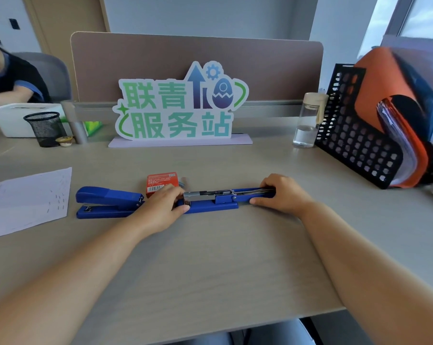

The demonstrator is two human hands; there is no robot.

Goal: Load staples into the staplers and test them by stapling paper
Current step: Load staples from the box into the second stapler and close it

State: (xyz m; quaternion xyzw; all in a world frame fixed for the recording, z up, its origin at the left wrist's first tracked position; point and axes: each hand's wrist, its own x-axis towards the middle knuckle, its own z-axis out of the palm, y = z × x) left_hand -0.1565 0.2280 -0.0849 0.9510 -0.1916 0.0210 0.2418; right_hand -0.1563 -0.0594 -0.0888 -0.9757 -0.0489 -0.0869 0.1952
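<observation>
A blue stapler lies flat on the desk, swung fully open, its metal staple channel facing up. My left hand grips its front end at the channel's tip. My right hand holds the flipped-back top arm at the right end. A second blue stapler sits closed just to the left. A red staple box stands right behind my left hand. A white paper sheet with several staples in it lies at the far left.
A standing sign fills the desk's back middle before a brown divider. A clear water bottle and a black file rack with orange folders stand at right. A mesh pen cup stands back left. Another person sits far left.
</observation>
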